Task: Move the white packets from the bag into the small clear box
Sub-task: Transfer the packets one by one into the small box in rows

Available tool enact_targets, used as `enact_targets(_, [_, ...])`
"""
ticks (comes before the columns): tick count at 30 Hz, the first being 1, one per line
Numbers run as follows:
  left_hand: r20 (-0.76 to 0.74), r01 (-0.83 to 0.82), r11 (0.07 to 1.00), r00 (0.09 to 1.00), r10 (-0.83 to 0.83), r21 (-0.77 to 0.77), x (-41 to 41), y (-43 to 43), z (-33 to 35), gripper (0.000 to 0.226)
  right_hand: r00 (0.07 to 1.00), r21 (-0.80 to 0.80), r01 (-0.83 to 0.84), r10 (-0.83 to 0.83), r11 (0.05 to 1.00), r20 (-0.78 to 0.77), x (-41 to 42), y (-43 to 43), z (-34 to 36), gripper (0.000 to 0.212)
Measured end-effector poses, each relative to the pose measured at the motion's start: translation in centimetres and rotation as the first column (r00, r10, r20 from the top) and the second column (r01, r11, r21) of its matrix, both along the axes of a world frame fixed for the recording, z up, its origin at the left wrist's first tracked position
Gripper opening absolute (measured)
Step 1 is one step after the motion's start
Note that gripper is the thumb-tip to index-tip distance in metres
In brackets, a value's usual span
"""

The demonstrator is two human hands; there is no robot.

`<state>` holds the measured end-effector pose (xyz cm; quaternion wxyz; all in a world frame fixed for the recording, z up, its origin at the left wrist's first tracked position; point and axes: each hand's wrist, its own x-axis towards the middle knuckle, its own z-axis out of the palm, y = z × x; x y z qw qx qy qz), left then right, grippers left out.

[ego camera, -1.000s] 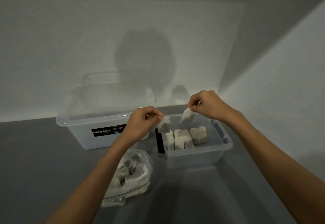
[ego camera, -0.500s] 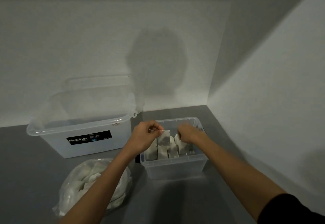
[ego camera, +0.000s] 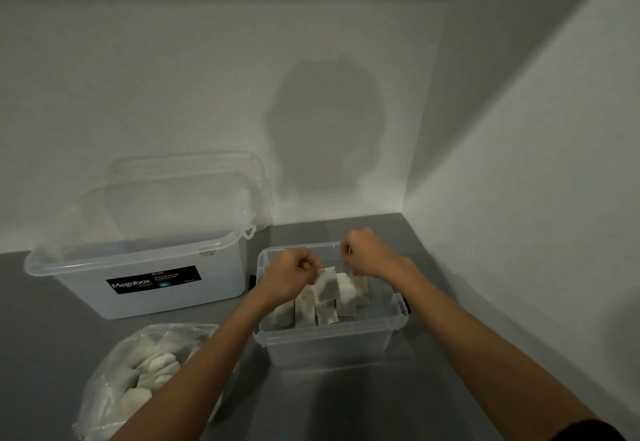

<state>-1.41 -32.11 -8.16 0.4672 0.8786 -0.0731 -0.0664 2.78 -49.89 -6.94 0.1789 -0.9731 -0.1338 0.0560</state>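
Bag [ego camera: 100, 393] of white packets [ego camera: 156, 364] is laid near left on grey table [ego camera: 346, 409]. Small clear box [ego camera: 332, 345] is set just right of it, with a row of packets stood inside. One packet [ego camera: 328, 287] is pinched by left hand [ego camera: 290, 276] over the row. Right hand [ego camera: 367, 253] is curled above the box's far side; grip cannot be told. Megabox tub [ego camera: 152, 281] is set far left.

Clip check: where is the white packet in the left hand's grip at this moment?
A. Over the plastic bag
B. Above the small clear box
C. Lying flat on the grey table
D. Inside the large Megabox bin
B: the left hand pinches the white packet by its top, and it hangs inside the outline of the small clear box.
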Motion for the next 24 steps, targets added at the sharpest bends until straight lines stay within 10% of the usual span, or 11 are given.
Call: enact_targets(24, [0.071,0.064,0.862,0.991,-0.115,0.503,4.5,-9.1,-7.1,0.012,0.988,0.101,0.089,-0.1,0.991,0.116,-2.4,-4.5,0.6,0.018])
